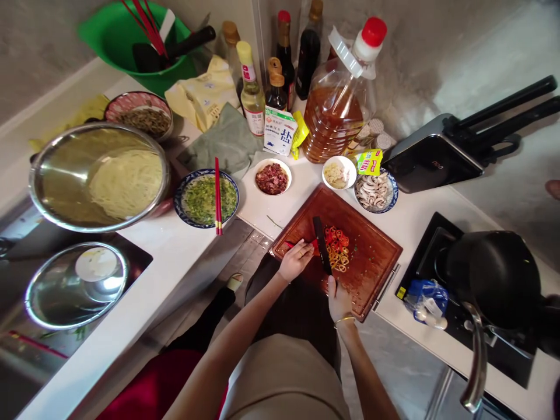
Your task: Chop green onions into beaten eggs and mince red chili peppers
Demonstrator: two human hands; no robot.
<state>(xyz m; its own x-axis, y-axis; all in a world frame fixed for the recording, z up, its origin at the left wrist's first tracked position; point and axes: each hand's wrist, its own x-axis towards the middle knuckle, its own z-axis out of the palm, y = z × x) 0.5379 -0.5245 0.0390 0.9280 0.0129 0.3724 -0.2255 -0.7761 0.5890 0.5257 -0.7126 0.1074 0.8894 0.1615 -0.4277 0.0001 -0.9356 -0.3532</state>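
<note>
right hand [340, 298] gripping the knife [321, 242]; left hand [296, 261] pinning red chili [315, 243]; white box [276, 130] beyond their grip reads 盐

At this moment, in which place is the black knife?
In the head view, the black knife is just right of centre, over the brown cutting board; the right hand holds it, between the left hand and the sliced peppers.
</note>
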